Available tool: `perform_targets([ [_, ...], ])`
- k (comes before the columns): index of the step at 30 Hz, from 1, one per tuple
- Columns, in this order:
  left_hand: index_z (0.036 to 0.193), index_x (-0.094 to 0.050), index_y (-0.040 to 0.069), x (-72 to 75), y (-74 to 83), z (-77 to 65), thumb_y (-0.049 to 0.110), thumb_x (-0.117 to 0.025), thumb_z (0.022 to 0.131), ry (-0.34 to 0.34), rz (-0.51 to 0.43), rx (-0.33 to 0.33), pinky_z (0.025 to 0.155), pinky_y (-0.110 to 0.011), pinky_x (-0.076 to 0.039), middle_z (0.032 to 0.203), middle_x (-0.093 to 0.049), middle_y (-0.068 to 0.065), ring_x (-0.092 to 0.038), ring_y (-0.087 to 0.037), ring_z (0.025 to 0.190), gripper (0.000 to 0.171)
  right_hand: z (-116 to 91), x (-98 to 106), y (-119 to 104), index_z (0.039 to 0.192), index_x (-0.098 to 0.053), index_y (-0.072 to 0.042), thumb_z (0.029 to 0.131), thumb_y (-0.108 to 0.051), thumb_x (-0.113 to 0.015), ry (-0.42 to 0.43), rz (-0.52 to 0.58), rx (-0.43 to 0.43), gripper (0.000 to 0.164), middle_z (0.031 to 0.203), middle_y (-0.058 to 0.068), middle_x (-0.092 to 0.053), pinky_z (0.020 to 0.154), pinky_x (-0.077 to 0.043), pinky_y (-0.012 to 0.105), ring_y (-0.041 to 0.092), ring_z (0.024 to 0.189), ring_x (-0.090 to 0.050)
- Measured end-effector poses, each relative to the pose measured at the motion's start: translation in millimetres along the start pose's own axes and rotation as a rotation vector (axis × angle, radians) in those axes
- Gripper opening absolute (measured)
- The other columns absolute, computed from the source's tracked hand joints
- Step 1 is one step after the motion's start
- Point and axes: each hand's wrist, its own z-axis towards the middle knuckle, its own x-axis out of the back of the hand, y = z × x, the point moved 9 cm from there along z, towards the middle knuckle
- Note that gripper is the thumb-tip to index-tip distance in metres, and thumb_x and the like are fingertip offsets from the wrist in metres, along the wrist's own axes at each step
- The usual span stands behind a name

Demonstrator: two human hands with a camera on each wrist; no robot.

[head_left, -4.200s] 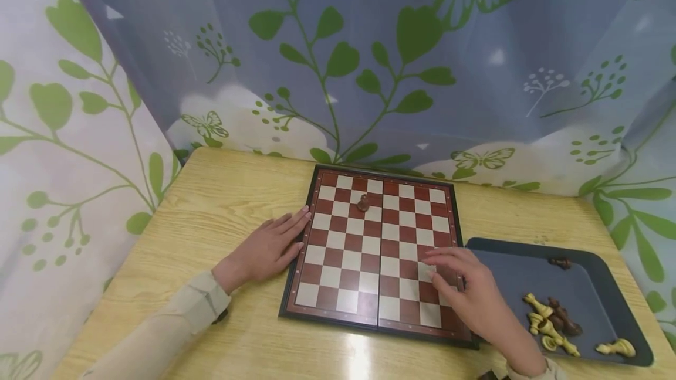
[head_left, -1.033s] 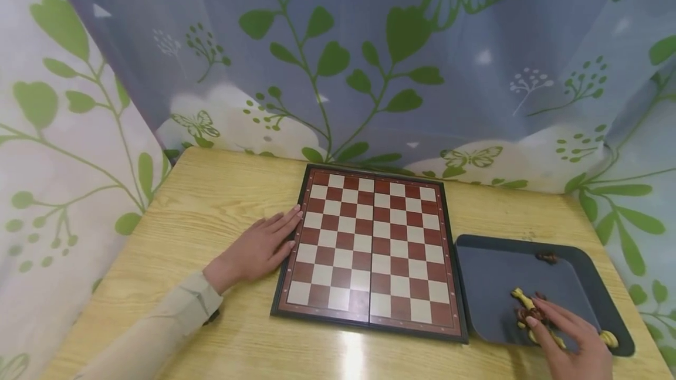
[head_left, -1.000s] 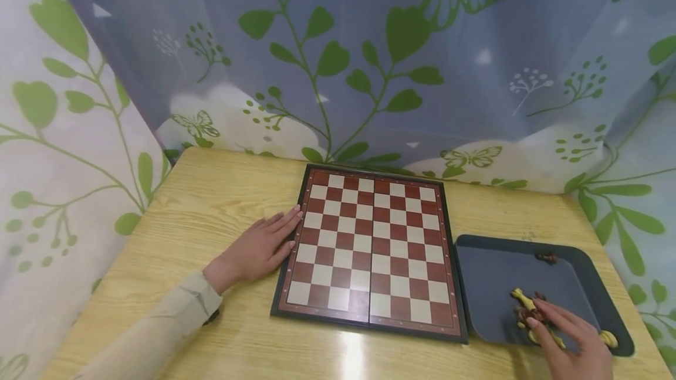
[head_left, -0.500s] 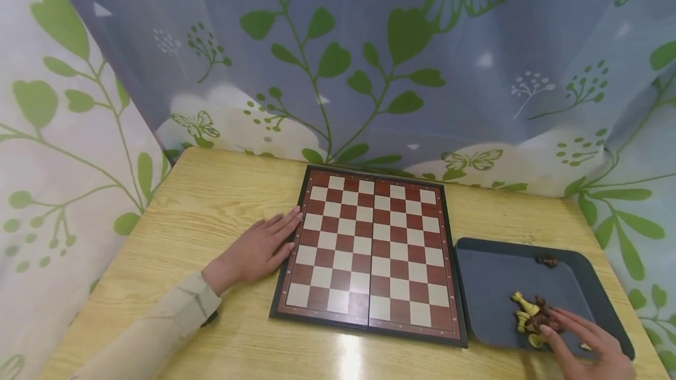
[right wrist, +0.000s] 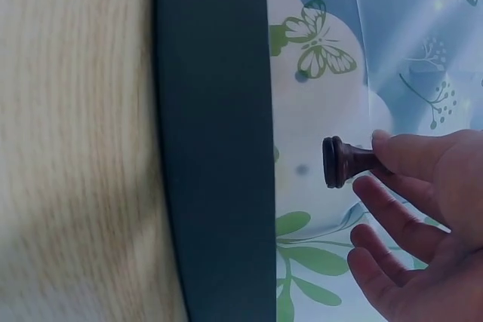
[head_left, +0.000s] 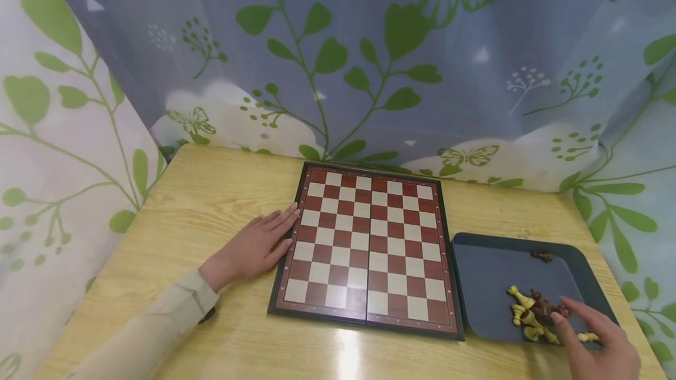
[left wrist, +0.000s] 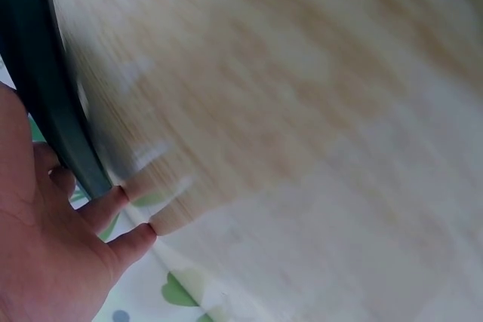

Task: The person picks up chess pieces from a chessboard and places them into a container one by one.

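The chessboard [head_left: 359, 245] lies on the wooden table with its squares bare. My left hand [head_left: 252, 248] rests on the table at the board's left side, fingers fairly straight, fingertips touching its edge. In the left wrist view, those fingertips meet the table beside the dark board edge [left wrist: 53, 73]. Over the front right of the tray [head_left: 488, 277], my right hand [head_left: 602, 339] pinches a dark brown chess piece [right wrist: 343, 164] between thumb and forefinger. Its wide round base shows in the right wrist view; its top is hidden by the fingers.
Beneath the right hand, several yellow chess pieces [head_left: 523, 301] and dark brown ones [head_left: 540, 305] lie heaped in the tray. Another brown piece [head_left: 541, 256] lies near the tray's back wall. Behind the table hangs a leaf-patterned curtain [head_left: 338, 75].
A brown piece standing on the board 4.2 seconds ago is gone. My right hand moved from the board to the tray, then slightly right, now pinching a brown piece. The left hand stayed put.
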Motion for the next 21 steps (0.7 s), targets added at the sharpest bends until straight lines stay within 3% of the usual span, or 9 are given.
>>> perform_targets([
  [2, 0.162, -0.024, 0.010, 0.6, -0.7, 0.1, 0.039, -0.037, 0.110, 0.002, 0.002, 0.001, 0.115, -0.063, -0.036, 0.170, -0.019, -0.005, -0.038, -0.042, 0.146, 0.061, 1, -1, 0, 0.123, -0.073, -0.002, 0.092, -0.005, -0.073, -0.009, -0.022, -0.014, 0.031, 0.116, 0.022, -0.070, 0.078, -0.044, 0.034, -0.006, 0.093, -0.052],
  [3, 0.162, -0.024, 0.010, 1.1, -0.9, 0.3, 0.039, -0.037, 0.110, 0.001, 0.002, 0.002, 0.116, -0.063, -0.036, 0.169, -0.019, -0.005, -0.038, -0.041, 0.146, 0.061, 1, -1, 0, 0.124, -0.072, -0.002, 0.093, -0.004, -0.073, -0.018, -0.022, -0.023, 0.032, 0.118, 0.023, -0.070, 0.082, -0.047, 0.039, 0.006, 0.097, -0.059],
  [6, 0.162, -0.024, 0.010, 0.5, -1.0, 0.0, 0.039, -0.037, 0.110, -0.004, 0.000, 0.003, 0.115, -0.063, -0.036, 0.170, -0.019, -0.005, -0.038, -0.042, 0.146, 0.061, 1, -3, 2, 0.126, -0.068, 0.004, 0.095, -0.003, -0.069, -0.040, -0.004, -0.026, 0.032, 0.123, 0.030, -0.066, 0.087, -0.047, 0.056, 0.045, 0.110, -0.059],
  [10, 0.162, -0.024, 0.010, -0.3, -1.0, -0.5, 0.040, -0.036, 0.110, -0.008, -0.001, 0.004, 0.115, -0.064, -0.036, 0.170, -0.019, -0.005, -0.037, -0.041, 0.147, 0.061, 2, -7, 7, 0.124, -0.067, 0.008, 0.095, -0.002, -0.069, -0.054, 0.014, -0.012, 0.031, 0.119, 0.035, -0.065, 0.086, -0.046, 0.063, 0.052, 0.110, -0.058],
  [13, 0.162, -0.024, 0.010, 0.2, -2.2, -1.0, 0.040, -0.036, 0.110, -0.005, 0.006, 0.007, 0.115, -0.063, -0.036, 0.170, -0.019, -0.005, -0.037, -0.041, 0.147, 0.061, 4, -12, 10, 0.126, -0.069, 0.002, 0.095, -0.009, -0.071, -0.066, -0.008, -0.028, 0.033, 0.121, 0.030, -0.068, 0.089, -0.051, 0.057, 0.034, 0.109, -0.063],
  [17, 0.162, -0.025, 0.010, 1.6, -3.2, -0.7, 0.039, -0.037, 0.110, 0.010, 0.006, 0.005, 0.115, -0.063, -0.037, 0.169, -0.021, -0.005, -0.039, -0.041, 0.146, 0.061, 6, -17, 9, 0.130, -0.068, 0.000, 0.096, -0.013, -0.071, -0.085, 0.007, -0.031, 0.037, 0.132, 0.029, -0.064, 0.094, -0.052, 0.059, 0.035, 0.119, -0.063],
  [20, 0.162, -0.025, 0.010, -0.3, -3.1, 0.1, 0.039, -0.037, 0.110, 0.011, 0.001, -0.003, 0.115, -0.063, -0.037, 0.169, -0.020, -0.005, -0.039, -0.042, 0.146, 0.061, 6, -17, 5, 0.130, -0.066, 0.005, 0.096, -0.008, -0.070, -0.092, 0.047, -0.019, 0.037, 0.135, 0.032, -0.061, 0.094, -0.047, 0.069, 0.056, 0.121, -0.055],
  [21, 0.162, -0.025, 0.010, -1.2, -3.0, 0.7, 0.039, -0.037, 0.110, 0.010, 0.002, -0.005, 0.115, -0.063, -0.036, 0.169, -0.020, -0.005, -0.038, -0.042, 0.146, 0.061, 7, -18, 4, 0.131, -0.066, 0.004, 0.097, -0.010, -0.069, -0.098, 0.050, -0.032, 0.037, 0.136, 0.031, -0.060, 0.096, -0.047, 0.069, 0.056, 0.122, -0.054],
])
